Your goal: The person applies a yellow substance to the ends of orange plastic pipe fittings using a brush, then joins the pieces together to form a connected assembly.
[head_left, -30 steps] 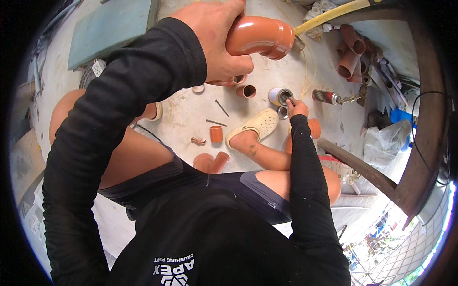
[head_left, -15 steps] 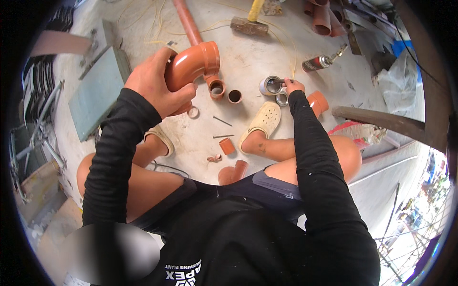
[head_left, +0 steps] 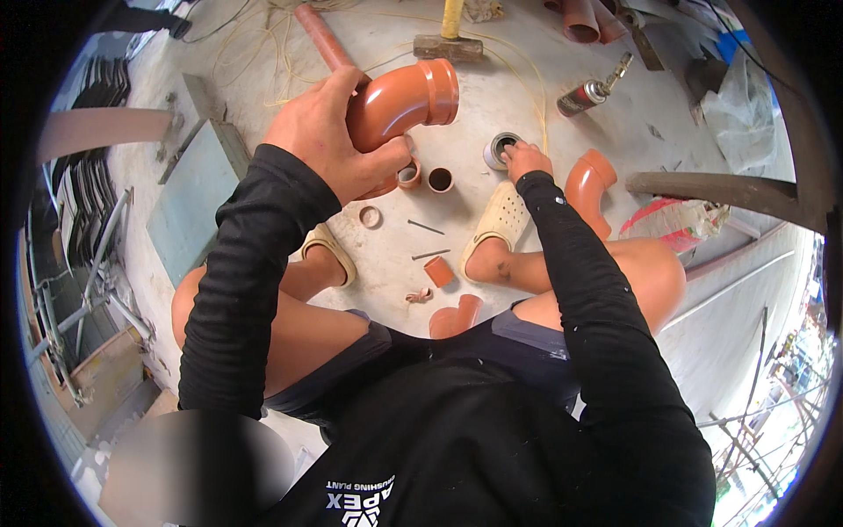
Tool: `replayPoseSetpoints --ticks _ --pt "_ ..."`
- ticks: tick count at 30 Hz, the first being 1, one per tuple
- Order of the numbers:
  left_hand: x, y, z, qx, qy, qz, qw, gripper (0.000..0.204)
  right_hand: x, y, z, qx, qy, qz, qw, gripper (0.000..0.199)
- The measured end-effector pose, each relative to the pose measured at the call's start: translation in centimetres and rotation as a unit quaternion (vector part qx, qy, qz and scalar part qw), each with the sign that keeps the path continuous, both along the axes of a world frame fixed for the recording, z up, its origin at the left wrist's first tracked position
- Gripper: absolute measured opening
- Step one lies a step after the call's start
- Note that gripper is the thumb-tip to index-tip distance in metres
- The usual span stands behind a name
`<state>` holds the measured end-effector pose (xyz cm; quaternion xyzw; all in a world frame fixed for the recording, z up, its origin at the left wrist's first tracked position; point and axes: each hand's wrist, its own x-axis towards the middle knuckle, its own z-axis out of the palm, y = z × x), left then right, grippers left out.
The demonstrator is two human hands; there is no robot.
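My left hand (head_left: 327,132) is wrapped round a glossy orange pipe elbow (head_left: 397,104), lifted above the floor with its socketed end toward the right. My right hand (head_left: 529,161) reaches over a small open tin can (head_left: 493,158) of dark contents, fingers closed at its mouth. The thin dark tool seen in those fingers earlier is now mostly hidden. Between the hands stand a short upright pipe piece (head_left: 441,181) and a pipe fitting (head_left: 409,174), partly covered by my left hand. Another orange elbow (head_left: 590,189) lies beside my right forearm.
A sledgehammer (head_left: 449,47) and a long orange pipe (head_left: 323,37) lie ahead. A gas torch canister (head_left: 584,97) rests to the right. Near my feet are nails (head_left: 430,256), a cut ring (head_left: 370,216) and an orange offcut (head_left: 438,271). A wooden beam (head_left: 711,186) juts in from the right.
The view has shifted, and the left hand with the elbow sits farther right in it. My right hand has come closer over the can, and the tool's dark handle shows less.
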<state>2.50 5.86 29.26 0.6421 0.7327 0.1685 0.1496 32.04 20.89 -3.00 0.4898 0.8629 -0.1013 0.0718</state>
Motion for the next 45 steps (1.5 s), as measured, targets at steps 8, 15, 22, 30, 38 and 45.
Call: replayPoseSetpoints --ticks 8,15,22,30,38,45 --pt "-1.4 -0.4 0.6 -0.009 -0.017 0.008 1.0 0.06 1.3 3.3 -0.7 -0.144 0.137 -0.218 0.956 0.034" --pt "-2.3 -1.5 0.8 0.017 0.0 0.042 0.999 0.06 -0.7 1.9 1.4 -0.11 -0.043 -0.103 0.988 0.034" --pt "-2.4 -1.8 0.2 0.005 -0.001 0.042 0.999 0.061 -3.7 2.8 2.3 -0.045 -0.118 -0.015 0.992 0.034" --pt "-2.0 -1.4 -0.5 0.022 0.017 0.016 0.999 0.063 -3.8 2.9 2.6 -0.105 -0.02 -0.096 0.99 0.033" --pt "-1.6 -1.2 -0.1 0.029 0.005 0.014 0.999 0.06 -5.4 2.3 2.8 -0.096 -0.061 -0.089 0.99 0.033" --pt "-2.2 -1.4 0.0 0.039 0.0 0.026 0.999 0.061 -6.6 3.7 4.6 -0.148 -0.15 -0.059 0.976 0.035"
